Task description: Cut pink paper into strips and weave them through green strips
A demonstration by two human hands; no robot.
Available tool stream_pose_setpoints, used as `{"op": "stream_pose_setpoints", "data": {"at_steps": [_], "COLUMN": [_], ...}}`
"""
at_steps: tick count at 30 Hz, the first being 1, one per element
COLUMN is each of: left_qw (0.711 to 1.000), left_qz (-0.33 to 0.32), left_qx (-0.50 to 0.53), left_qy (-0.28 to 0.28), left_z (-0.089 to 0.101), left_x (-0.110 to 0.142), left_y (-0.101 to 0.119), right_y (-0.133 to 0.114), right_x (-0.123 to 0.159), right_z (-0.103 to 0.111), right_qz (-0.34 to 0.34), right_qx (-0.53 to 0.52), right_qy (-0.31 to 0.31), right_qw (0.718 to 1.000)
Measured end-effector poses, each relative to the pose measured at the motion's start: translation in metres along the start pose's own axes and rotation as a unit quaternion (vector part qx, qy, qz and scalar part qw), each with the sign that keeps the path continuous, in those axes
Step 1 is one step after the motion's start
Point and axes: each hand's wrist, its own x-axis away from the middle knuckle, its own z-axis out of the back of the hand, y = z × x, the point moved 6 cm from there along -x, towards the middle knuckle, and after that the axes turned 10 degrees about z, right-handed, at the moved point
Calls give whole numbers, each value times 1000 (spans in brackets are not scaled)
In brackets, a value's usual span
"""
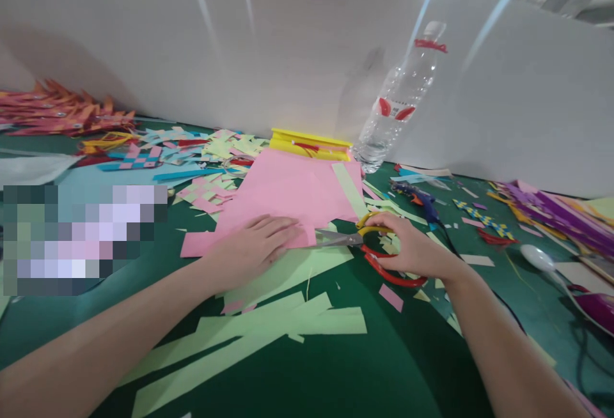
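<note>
A large pink paper sheet (pixel 283 185) lies on the green table. My left hand (pixel 256 239) rests flat on its near edge, fingers stretched out. My right hand (pixel 412 245) grips scissors (pixel 378 245) with one yellow and one red handle; their blades point left and meet the sheet's near right edge beside my left fingertips. Whether the blades are parted is hard to see. Under the pink paper is a light green sheet (pixel 288 274), and a light green strip (pixel 349 189) lies across its right side. Nearer to me are more green paper strips (pixel 288 322).
A clear plastic bottle (pixel 400 101) leans tilted against the white wall. Cut paper scraps (pixel 235 146) and a yellow tray (pixel 311 143) lie at the back. To the right are a blue glue gun (pixel 422 201), a white spoon (pixel 540 258) and purple paper strips (pixel 547 220). Orange folded paper (pixel 62 111) lies back left.
</note>
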Motion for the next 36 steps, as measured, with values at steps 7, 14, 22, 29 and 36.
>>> {"op": "stream_pose_setpoints", "data": {"at_steps": [7,14,22,29,36], "left_qw": [1000,998,997,997,997], "left_qz": [-6,-31,-26,-27,-24], "left_qx": [24,3,1,-2,-1], "left_qy": [-3,-54,-69,-66,-76], "left_z": [4,2,0,0,0], "left_x": [0,1,2,2,2], "left_y": [1,3,3,3,4], "right_y": [-17,-23,-25,-22,-28], "right_x": [-5,-7,-7,-4,-5], "right_z": [-5,-11,-9,-9,-13], "right_qz": [59,56,49,41,48], "right_qx": [-10,0,4,2,8], "right_qy": [7,-11,-41,-48,-37], "right_qw": [998,998,998,998,998]}}
